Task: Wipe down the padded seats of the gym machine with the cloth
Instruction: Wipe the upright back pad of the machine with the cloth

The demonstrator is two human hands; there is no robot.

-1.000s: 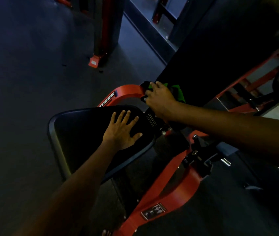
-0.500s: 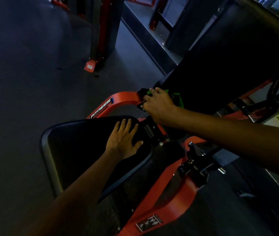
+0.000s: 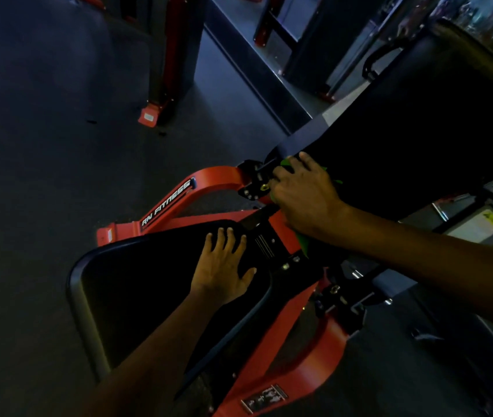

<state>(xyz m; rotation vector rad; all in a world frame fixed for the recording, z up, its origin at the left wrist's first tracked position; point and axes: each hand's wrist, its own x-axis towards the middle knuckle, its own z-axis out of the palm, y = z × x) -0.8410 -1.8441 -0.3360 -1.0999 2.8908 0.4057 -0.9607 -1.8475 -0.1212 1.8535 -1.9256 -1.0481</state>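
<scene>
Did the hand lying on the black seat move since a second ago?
No. The left hand stays flat on the seat pad, fingertips just as near the ribbed black plate at its narrow end as before.

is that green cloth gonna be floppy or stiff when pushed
Probably floppy: the green cloth bunches under the right hand, a corner drooping below the wrist. Likely light, so it may crumple on the back pad unless pressed flat.

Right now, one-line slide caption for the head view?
Person's left hand flat on the black seat pad; right hand holds a green cloth against the lower backrest.
</scene>
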